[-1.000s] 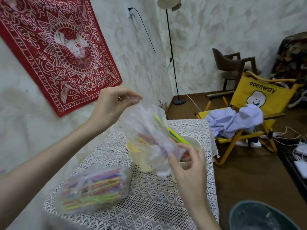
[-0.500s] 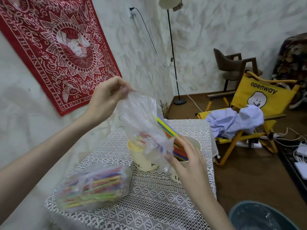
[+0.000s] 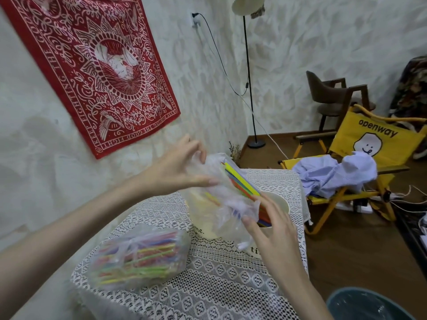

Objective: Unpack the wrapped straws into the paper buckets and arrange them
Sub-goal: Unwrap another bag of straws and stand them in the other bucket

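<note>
The plastic wrapper (image 3: 221, 199) lies between the left hand (image 3: 178, 169) and the right hand (image 3: 270, 229). Straws (image 3: 242, 183) slant ahead of the right hand, apparently into the paper bucket (image 3: 280, 202) behind it. A wrapped bundle (image 3: 141, 255) lies below the left hand.

The left hand (image 3: 178, 168), which had pinched the top of the crumpled clear plastic wrapper (image 3: 221, 195) high above the table, came down and closed in on the wrapper's upper side, fingers spread. The wrapper slid lower off the bundle of coloured plastic straws (image 3: 240, 181), baring more of their upper ends. The right hand (image 3: 270, 229) let go its pinch and opened, fingers straightened against the wrapper's lower end.
</note>
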